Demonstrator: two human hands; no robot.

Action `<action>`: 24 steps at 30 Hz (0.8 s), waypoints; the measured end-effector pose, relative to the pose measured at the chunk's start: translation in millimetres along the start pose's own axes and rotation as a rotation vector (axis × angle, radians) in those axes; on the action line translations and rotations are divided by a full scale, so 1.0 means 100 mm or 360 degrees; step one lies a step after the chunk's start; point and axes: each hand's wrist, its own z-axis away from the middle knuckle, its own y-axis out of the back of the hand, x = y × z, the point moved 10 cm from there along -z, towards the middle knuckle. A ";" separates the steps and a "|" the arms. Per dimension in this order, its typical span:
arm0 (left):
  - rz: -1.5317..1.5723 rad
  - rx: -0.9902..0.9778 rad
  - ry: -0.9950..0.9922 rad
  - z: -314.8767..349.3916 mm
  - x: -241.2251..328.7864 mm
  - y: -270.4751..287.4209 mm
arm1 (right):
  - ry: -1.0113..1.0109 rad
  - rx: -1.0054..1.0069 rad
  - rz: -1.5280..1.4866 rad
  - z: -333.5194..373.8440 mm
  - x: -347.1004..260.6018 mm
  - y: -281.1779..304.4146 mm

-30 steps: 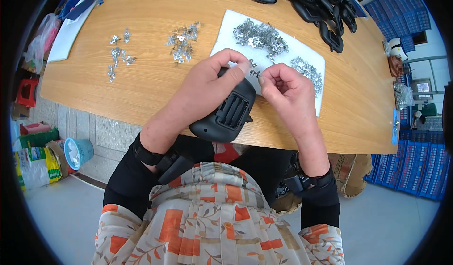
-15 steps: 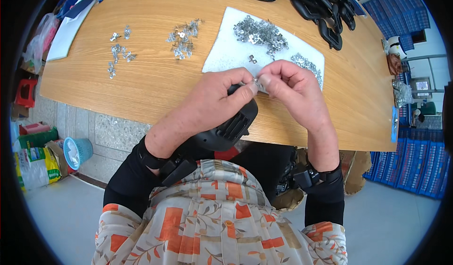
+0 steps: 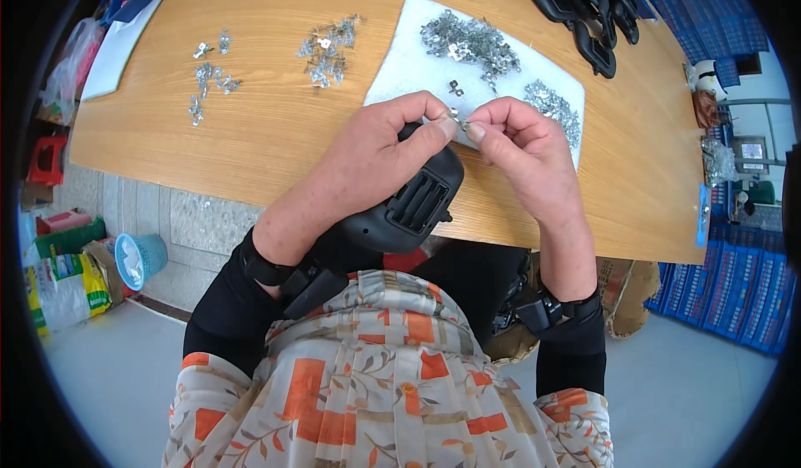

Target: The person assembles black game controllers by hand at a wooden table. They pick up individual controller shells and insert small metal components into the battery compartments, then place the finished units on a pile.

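At the table's near edge, my left hand (image 3: 380, 147) is closed in a pinch on a small shiny metal clip (image 3: 455, 115). My right hand (image 3: 530, 147) pinches at the same spot, its thumb and forefinger on the metal, fingertips close to the left's. Whether they hold one clip or two joined pieces is too small to tell. Below my left hand sits a black plastic housing (image 3: 420, 199) with a slotted face, its upper part partly hidden by that hand. Just beyond my fingers a darker small clip (image 3: 455, 88) lies alone on a white foam sheet (image 3: 396, 76).
The foam sheet carries a large heap of metal clips (image 3: 471, 42) and a smaller heap (image 3: 553, 111). More clips (image 3: 327, 51) lie on the wooden table (image 3: 275, 134), with scattered ones (image 3: 204, 76) further left. Black plastic parts (image 3: 592, 17) are piled at the far right.
The view has shifted slightly. My hands have moved a little away from me, still pinching, and more of the housing's slotted face shows under my left hand.
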 end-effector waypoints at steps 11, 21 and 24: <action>0.0204 0.0111 0.0194 -0.06 -0.30 0.13 | 0.0076 0.0034 0.0144 0.15 0.09 -0.14; 0.0028 0.0108 0.0342 -0.06 -0.31 0.15 | 0.0504 0.0087 0.0739 0.14 -0.06 -0.18; 0.0022 0.0103 0.0337 -0.08 -0.32 0.14 | 0.0536 0.0113 0.0738 0.14 -0.02 -0.17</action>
